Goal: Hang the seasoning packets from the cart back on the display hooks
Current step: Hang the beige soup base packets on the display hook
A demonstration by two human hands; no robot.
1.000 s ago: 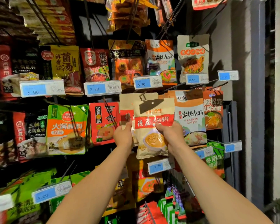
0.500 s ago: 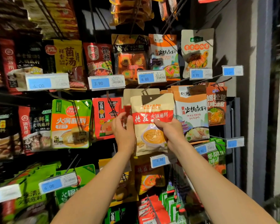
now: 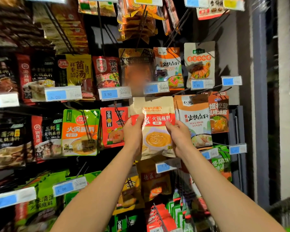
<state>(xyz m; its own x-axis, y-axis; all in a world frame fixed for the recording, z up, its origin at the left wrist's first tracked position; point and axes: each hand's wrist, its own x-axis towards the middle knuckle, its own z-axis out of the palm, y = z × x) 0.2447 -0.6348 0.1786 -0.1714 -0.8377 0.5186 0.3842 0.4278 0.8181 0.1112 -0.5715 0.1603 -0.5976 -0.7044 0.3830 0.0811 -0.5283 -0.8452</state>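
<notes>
Shop display racking fills the view, dark wire hooks carrying rows of hanging foil packets, each row fronted by blue-and-white price tags. At far left hang black-and-red soup base packets, blurred. Next to the right hangs a green-and-orange glossy dipping sauce packet, then a red packet with black characters, its right edge partly behind my left hand.

My left hand grips the left edge of the tan seasoning packet with a red band and a picture of orange sauce, thumb laid over the red band on its front. My right hand grips the packet's right edge, thumb likewise on the front, fingers behind and out of sight. The packet is held upright against the rack at mid-height, in the middle row, its top just below the price tag marked 6.80. Whether its top is on a hook cannot be told.

Just beside it on the right hangs a white-and-orange hotpot base packet, then an orange mushroom soup packet. A grey wall panel closes the right side.
</notes>
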